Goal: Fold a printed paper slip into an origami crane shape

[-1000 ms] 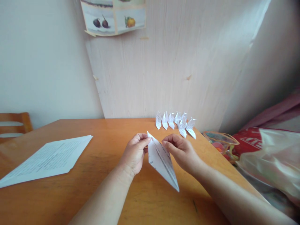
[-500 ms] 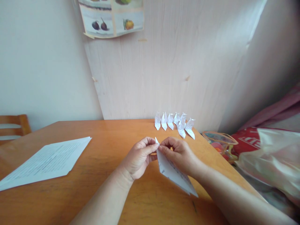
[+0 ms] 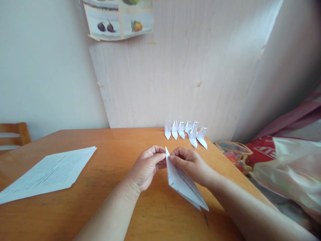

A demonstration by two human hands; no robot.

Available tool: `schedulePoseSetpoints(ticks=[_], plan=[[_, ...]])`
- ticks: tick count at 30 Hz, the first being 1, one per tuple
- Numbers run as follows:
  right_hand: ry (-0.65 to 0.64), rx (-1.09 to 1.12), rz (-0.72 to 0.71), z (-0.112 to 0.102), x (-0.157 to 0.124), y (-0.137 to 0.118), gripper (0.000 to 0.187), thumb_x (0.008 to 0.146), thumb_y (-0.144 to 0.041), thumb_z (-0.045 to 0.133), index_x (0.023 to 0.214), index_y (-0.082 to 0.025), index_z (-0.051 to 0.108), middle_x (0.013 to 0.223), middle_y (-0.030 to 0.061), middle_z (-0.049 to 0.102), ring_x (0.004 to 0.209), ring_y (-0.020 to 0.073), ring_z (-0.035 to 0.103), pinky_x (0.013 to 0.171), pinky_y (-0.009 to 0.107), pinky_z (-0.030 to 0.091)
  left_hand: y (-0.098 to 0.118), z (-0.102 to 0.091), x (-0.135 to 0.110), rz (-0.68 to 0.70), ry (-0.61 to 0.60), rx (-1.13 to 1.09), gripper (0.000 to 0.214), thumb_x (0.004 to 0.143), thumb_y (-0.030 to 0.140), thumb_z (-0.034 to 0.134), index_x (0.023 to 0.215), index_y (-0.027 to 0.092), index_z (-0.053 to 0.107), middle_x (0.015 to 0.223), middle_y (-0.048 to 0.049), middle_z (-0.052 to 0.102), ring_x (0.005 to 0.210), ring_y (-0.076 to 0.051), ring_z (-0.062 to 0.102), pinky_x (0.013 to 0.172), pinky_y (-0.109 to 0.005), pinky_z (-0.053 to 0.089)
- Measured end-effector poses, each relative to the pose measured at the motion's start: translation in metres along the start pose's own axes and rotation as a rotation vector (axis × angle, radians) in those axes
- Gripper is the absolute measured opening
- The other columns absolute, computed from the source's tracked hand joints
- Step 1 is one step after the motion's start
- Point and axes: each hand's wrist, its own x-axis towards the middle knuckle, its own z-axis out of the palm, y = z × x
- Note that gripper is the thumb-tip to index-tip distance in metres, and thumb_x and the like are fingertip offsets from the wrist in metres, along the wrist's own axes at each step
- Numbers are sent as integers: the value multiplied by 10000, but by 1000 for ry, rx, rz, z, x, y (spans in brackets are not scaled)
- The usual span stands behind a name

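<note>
A folded sheet of printed paper [image 3: 183, 187] is held above the table, its narrow point up and its wider end toward me on the right. My left hand [image 3: 147, 165] pinches the left edge near the top point, thumb over curled fingers. On the other side, my right hand [image 3: 190, 164] is closed on the paper just below the tip, thumb and forefinger pressed to it. Some right fingertips and the layers between the hands are hidden. Beyond the hands, several folded paper cranes [image 3: 181, 130] stand near the table's far edge.
A stack of printed sheets [image 3: 50, 172] lies on the wooden table [image 3: 110, 187] at left. A chair back [image 3: 22, 134] shows at far left. Right of the table are bags [image 3: 288, 167] and an orange-rimmed container [image 3: 234, 149]. A fruit picture [image 3: 120, 20] hangs on the wall panel.
The paper has turned slightly, and its top point shows more between the hands. My right thumb and fingers have shifted a little from the left fingertips. The whole view has drifted slightly.
</note>
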Motion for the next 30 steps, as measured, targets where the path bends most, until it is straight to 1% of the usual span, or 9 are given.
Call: schedulePoseSetpoints(ticks=[4,10,14,17,21,25,30], plan=[[-27,61,19,0,0,2,270,911,-434,626,846,-174,595,673,-25,513,565,96,444,499,228,344,2,1,0,0,1,7,131,802,195,704,878,156,605,834,-17,613,748,-139,594,759,-311,497],[-97,210,50,-2,0,7,292,897,-466,652,878,-182,586,686,-30,518,557,92,445,498,226,337,3,-2,0,-1,-11,0,132,800,184,707,888,157,613,840,-8,602,736,-121,581,758,-300,498],[-119,264,84,-3,1,5,334,863,-493,686,850,-174,586,667,-34,516,553,91,441,504,228,336,2,-3,0,-3,-19,-7,132,808,173,695,908,161,610,842,-6,601,737,-120,581,753,-295,495],[-135,285,100,-3,0,1,372,831,-522,711,828,-172,583,655,-37,513,551,92,435,509,233,330,3,-4,0,-8,-25,-13,143,805,173,695,917,165,607,830,-5,604,722,-120,579,744,-296,492],[-159,298,97,-4,0,-2,380,821,-525,719,816,-171,583,658,-38,508,567,91,429,526,234,328,4,-3,0,-18,-15,-20,148,788,176,703,900,168,607,802,1,600,703,-119,575,732,-294,485],[-166,289,123,-4,0,-3,397,804,-544,727,812,-175,583,656,-36,513,569,95,431,529,235,338,5,-2,-1,-24,-13,-22,155,768,171,711,881,171,604,796,3,602,697,-119,575,723,-290,483],[-186,290,107,-5,0,-3,371,817,-523,723,810,-173,598,672,-27,536,594,101,461,545,233,364,6,-1,-2,-14,-28,-6,136,769,151,686,844,176,575,774,15,586,680,-110,558,698,-274,477]])
